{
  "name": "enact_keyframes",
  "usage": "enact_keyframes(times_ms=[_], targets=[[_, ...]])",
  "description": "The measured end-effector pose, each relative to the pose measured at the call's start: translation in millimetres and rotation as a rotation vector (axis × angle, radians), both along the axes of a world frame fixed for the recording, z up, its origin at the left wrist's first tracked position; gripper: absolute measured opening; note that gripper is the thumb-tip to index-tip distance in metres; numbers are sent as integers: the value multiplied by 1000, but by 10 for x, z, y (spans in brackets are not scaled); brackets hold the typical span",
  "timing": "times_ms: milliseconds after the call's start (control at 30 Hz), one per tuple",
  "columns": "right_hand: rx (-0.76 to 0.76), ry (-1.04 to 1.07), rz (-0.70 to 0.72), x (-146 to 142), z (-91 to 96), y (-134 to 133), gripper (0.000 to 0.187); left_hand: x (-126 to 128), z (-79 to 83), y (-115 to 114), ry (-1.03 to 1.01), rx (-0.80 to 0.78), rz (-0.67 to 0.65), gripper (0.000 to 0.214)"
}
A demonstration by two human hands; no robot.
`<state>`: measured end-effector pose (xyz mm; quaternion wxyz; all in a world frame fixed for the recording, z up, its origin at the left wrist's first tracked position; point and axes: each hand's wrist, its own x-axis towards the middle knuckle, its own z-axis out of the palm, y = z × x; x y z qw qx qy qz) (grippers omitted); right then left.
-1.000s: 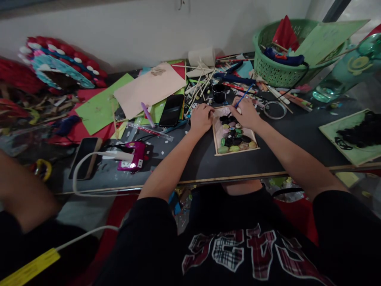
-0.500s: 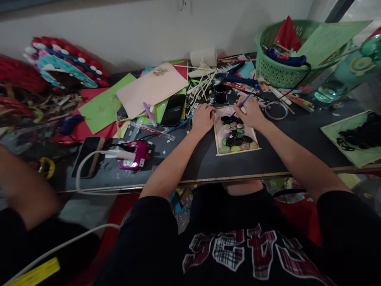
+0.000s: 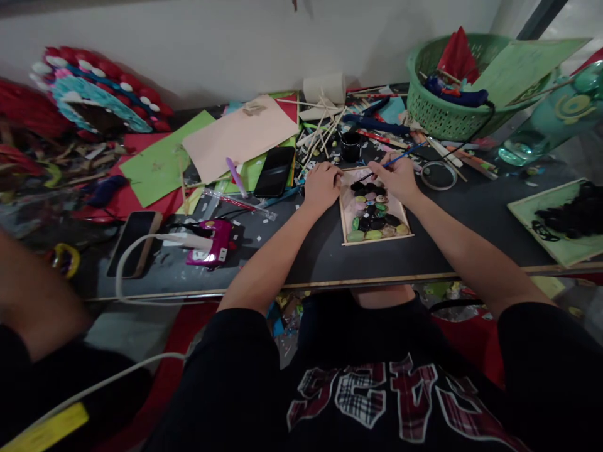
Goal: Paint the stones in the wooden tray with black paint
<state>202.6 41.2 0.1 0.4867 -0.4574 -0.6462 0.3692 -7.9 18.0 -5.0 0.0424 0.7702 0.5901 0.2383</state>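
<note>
A small framed panel with a thin wooden border lies on the dark table, covered with rows of pebbles in black, green, yellow and pinkish tones. Curled fingers of my left hand grip its upper left edge. In my right hand is a thin blue paintbrush, pinched and slanting down to the left. Its dark tip is over the upper part of the panel, by the black pebbles; whether it touches cannot be told. Behind the panel stands a small black pot.
A green basket and a clear bottle stand at the back right. A tape ring lies beside my right hand. Two phones, a purple power adapter and coloured paper are on the left. Another person's arm shows at far left.
The paintbrush has tipped flatter, its handle leaning further right and its tip shifting left across the panel's upper part. My left hand and the panel stay in place.
</note>
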Motion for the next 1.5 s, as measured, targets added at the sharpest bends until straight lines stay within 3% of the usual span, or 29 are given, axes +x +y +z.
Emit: enact_keyframes(times_ms=[467,733,1000,1267,1500], targets=[[105,-96,-16,1,-39,-34,61,9,33,-12,-2,-6,1,23],[185,-273,-86,15,-36,-46,53,13,78,-29,-2,-33,1,24],[129,-53,-86,68,-182,88,55,11,64,-26,1,-32,-1,25],[279,-224,-133,10,-121,21,51,10,50,-21,10,-25,9,25],[348,-168,-149,72,-136,-10,43,11,60,-26,0,-30,12,24]])
